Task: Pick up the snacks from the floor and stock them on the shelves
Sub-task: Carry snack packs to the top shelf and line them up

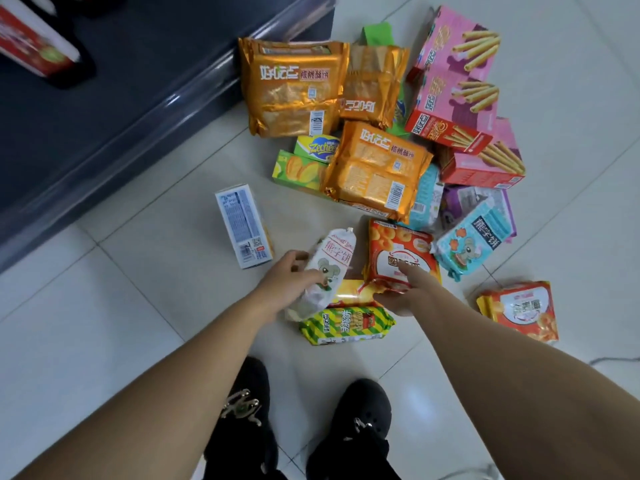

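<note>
Reaching down with both arms over a heap of snacks on the tiled floor (156, 271). Gripping a white mouse-print packet (330, 265) in the left hand (291, 282), fingers curled round its lower half. Pinching the near edge of a red ring-snack bag (403, 251) with the right hand (405, 292), forefinger stretched along its face, other fingers tucked beneath. Between the two grips and just under them: a yellow packet (353, 292) and, nearer the body, a green-and-yellow striped packet (346, 325). Just left of the left-hand grip: a white-and-blue box (242, 223) lying flat. Beyond both grips: gold biscuit bags (377, 171), pink wafer-roll boxes (453, 95) and, touching the red bag's far corner, a light-blue mouse-print bag (474, 237). Well right of the right-hand grip: a second red bag (523, 310). Far beyond the left-hand grip: the dark shelf base (104, 98).
</note>
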